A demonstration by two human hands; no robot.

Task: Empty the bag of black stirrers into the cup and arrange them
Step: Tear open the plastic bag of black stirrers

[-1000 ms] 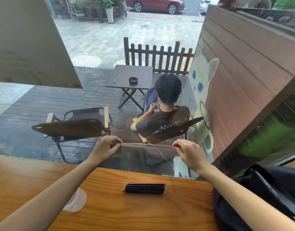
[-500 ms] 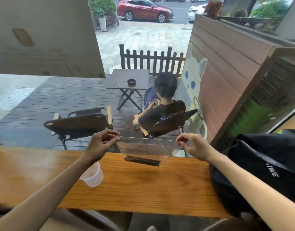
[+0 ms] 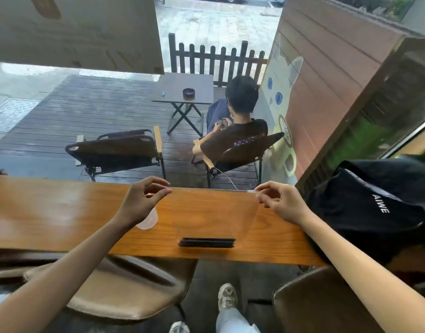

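Clear plastic bag, pinched at its top corners by the left hand and right hand, has been lowered nearer, black stirrers still bundled inside above the bench, cup unfilled beside.

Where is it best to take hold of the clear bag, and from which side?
Probably at its two top corners, from above, as the left hand and right hand pinch it now. The clear bag hangs flat, with the black stirrers bundled at its bottom; a lower grip would likely crumple it.
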